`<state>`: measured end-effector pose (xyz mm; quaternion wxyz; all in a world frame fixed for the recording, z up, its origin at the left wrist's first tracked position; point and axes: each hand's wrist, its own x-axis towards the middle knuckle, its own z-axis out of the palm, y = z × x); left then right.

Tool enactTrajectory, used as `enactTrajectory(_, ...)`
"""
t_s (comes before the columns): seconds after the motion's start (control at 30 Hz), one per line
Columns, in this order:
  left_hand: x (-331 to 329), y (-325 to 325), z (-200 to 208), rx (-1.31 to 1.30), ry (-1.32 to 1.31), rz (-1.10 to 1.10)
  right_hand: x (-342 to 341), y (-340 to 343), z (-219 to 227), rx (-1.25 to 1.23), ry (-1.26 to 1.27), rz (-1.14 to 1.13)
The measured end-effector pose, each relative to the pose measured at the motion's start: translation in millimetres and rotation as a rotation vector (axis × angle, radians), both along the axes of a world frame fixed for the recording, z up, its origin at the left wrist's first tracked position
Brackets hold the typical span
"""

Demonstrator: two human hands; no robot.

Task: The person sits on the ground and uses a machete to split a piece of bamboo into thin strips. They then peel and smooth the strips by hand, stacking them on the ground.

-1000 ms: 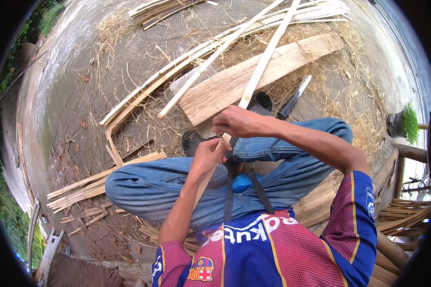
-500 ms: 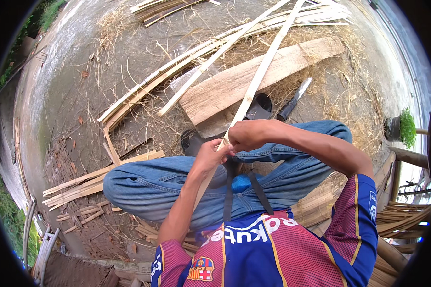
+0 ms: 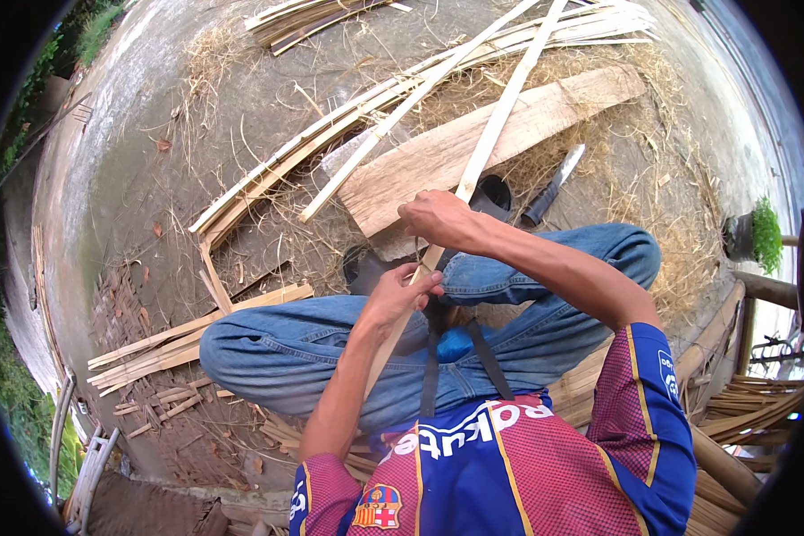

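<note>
A long pale bamboo strip [image 3: 494, 125] runs slantwise from the far end, past my hands and down over my lap. My left hand [image 3: 397, 297] is closed round it just above my crossed legs. Farther along, my right hand [image 3: 439, 220] is closed, with its knuckles up, beside the strip's left edge. A small dark, thin thing shows below its fingers, too little of it to name. Right of the strip, a knife [image 3: 554, 185] with a black handle and a bright blade lies on the ground.
Beyond my hands a wide wooden plank [image 3: 491, 147] rests on a block. Long bamboo strips [image 3: 330, 138] lie past it. Shorter strips [image 3: 165, 353] lie by my left knee. Fibre shavings [image 3: 674, 192] litter the ground; a potted plant [image 3: 764, 237] stands at the right.
My right hand has moved away from my left, up and slightly leftward along the strip. My left hand stays closed on the strip in nearly the same spot.
</note>
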<state>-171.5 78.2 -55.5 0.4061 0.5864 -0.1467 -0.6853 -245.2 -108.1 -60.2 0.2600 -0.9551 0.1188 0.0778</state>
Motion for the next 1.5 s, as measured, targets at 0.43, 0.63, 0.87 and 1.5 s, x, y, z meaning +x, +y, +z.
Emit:
enactTrajectory(0.43,-25,-37,7,-0.463,-1.173,-0.11,-77,14,37,0.16,-0.018,-0.3)
enactTrajectory(0.63,-27,-45,12,-0.227,-1.082,0.084,-85,-56,90,0.143,-0.015,-0.589)
enactTrajectory(0.87,-37,-46,-13,-0.153,-0.901,0.301,-94,-93,-23,0.216,-0.104,-1.095)
enactTrajectory(1.5,-36,-45,-14,-0.303,-0.73,0.387,-73,-73,18,0.827,-0.83,-1.139)
